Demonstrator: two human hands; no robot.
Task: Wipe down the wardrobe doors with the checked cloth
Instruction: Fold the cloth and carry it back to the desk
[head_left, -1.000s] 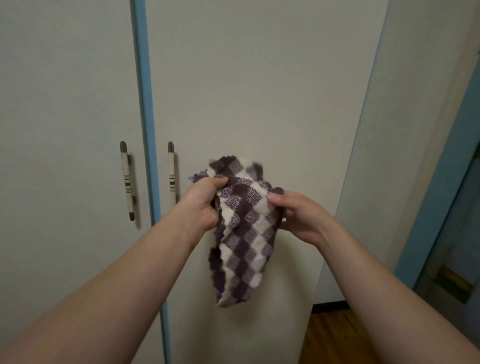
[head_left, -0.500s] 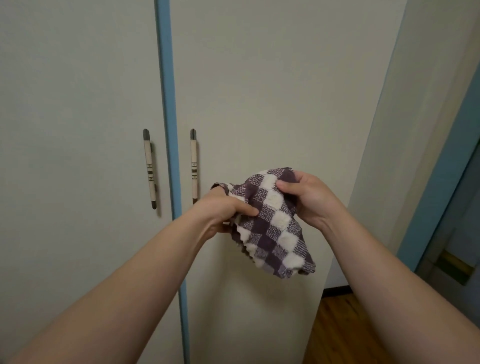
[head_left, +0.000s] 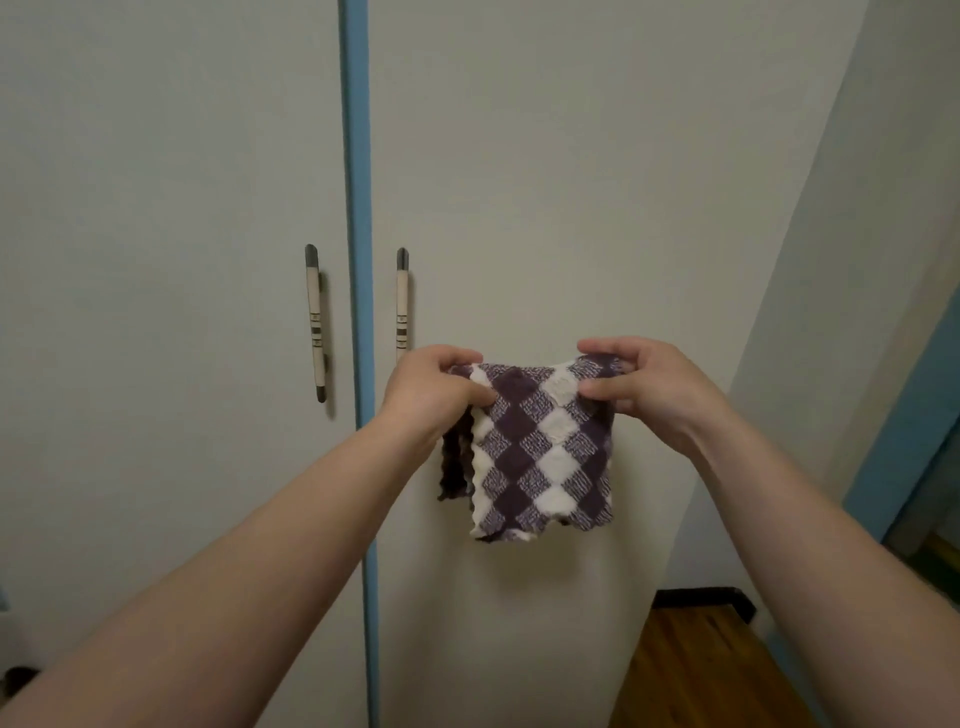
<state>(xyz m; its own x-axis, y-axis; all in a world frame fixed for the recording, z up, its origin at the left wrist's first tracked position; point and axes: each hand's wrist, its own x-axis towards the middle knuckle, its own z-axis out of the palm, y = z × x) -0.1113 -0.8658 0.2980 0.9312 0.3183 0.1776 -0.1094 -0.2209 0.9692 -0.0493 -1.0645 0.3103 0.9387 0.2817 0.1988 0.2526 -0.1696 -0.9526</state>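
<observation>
A purple-and-white checked cloth (head_left: 540, 457) hangs folded in front of the right wardrobe door (head_left: 571, 182). My left hand (head_left: 431, 392) pinches its top left corner and my right hand (head_left: 639, 384) pinches its top right corner, holding the top edge stretched level. The cloth is in the air, a little short of the door; I cannot tell if it touches. The left wardrobe door (head_left: 156, 260) is pale like the right one, with a blue strip (head_left: 358, 208) between them.
Each door has a slim vertical handle, the left handle (head_left: 316, 322) and the right handle (head_left: 402, 301), either side of the blue strip. A pale side wall (head_left: 857, 260) stands at the right, with a blue door frame (head_left: 904, 426) and wooden floor (head_left: 691, 670) below.
The cloth was bunched between both hands. My hands have moved apart and spread it out flat, and it now hangs squarely from its top corners.
</observation>
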